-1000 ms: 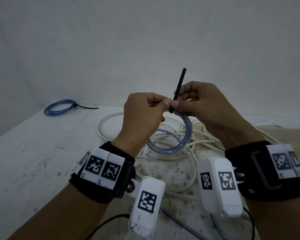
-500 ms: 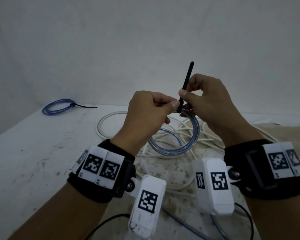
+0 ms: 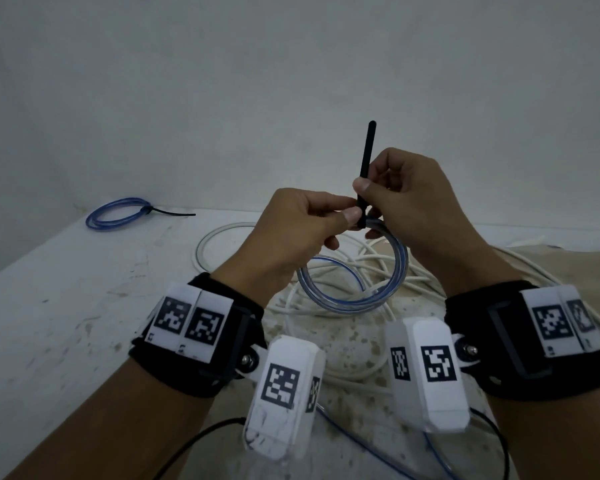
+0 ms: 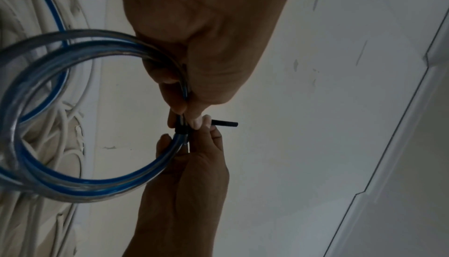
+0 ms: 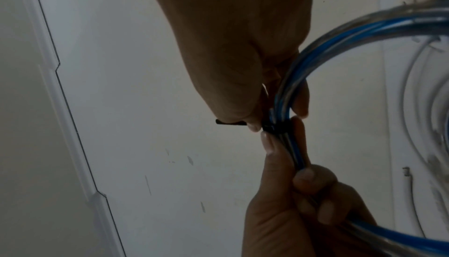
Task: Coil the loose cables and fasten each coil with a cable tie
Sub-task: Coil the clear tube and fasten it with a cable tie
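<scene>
**Second blue coil nearly tied; white cables still wait**

Nearest the camera, at 6 o'clock, a person's two wrists carry black bands with marker tags above a stained white table [image 3: 52, 306]. Just beyond, held in the air over the tabletop, the left hand [image 3: 291, 233] curls its fingers round the top of a coil of clear-blue cable [image 3: 378, 296], thumb pressed beside a black cable tie [image 3: 365, 168] already wrapped round the strands. The right hand [image 3: 409, 202] pinches the tie's upright tail between thumb and forefinger; the wrist views show the band closed on the bundle, though whether it is fully snug cannot be told. This coil appears to need only a last pull.

Under and behind the hands, from 4 to 12 o'clock, loose white cables [image 3: 326, 271] sprawl uncoiled and tangled, the bulk of the remaining work by the look of it. Farther back at 10 o'clock, near the table's far edge, a finished blue coil [image 3: 115, 213] lies tied, its tail pointing right. The table's left half offers open room for setting coils down; the far edge meets a plain wall [image 3: 291, 81], and the right side is crowded with cable.
</scene>
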The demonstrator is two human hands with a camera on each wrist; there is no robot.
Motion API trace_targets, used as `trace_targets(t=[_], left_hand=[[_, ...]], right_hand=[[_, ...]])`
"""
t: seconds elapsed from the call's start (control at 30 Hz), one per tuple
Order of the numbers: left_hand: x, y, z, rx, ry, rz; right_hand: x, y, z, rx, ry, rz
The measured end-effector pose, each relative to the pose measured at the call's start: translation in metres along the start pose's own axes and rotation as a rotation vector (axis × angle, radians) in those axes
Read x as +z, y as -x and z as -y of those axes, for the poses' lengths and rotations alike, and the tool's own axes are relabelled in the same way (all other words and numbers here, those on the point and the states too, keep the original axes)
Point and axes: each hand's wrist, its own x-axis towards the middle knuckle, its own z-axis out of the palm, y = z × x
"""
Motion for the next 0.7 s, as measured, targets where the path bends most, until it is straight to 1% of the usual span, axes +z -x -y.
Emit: trace_targets(t=[0.1,0.2,0.3,0.4,0.5,0.57,0.7], left_hand=[[0.000,-0.001,0.000,0.012,-0.049,0.036],[0.001,-0.001,0.000,0.023,-0.072,0.039],[0.003,0.000,0.000,0.049,-0.117,0.037],[0.008,0.003,-0.001,0.059,-0.112,0.014],[0.012,0.004,-0.003,0.088,-0.059,-0.041],[0.014,0.005,-0.001,0.088,-0.052,-0.066],[0.016,0.003,0.002,0.072,-0.059,-0.070]], right_hand=[[0.003,0.000,-0.001,0.006,0.015,-0.014],[0.004,0.001,-0.002,-0.009,0.041,-0.030],[0.002,0.001,-0.003,0.008,0.046,-0.007],[0.002,0.002,-0.003,0.062,-0.005,0.037],[0.003,0.002,-0.002,0.068,-0.018,0.042],[0.004,0.002,-0.003,0.081,-0.035,0.022],[0.008,0.002,-0.007,0.095,-0.072,-0.052]])
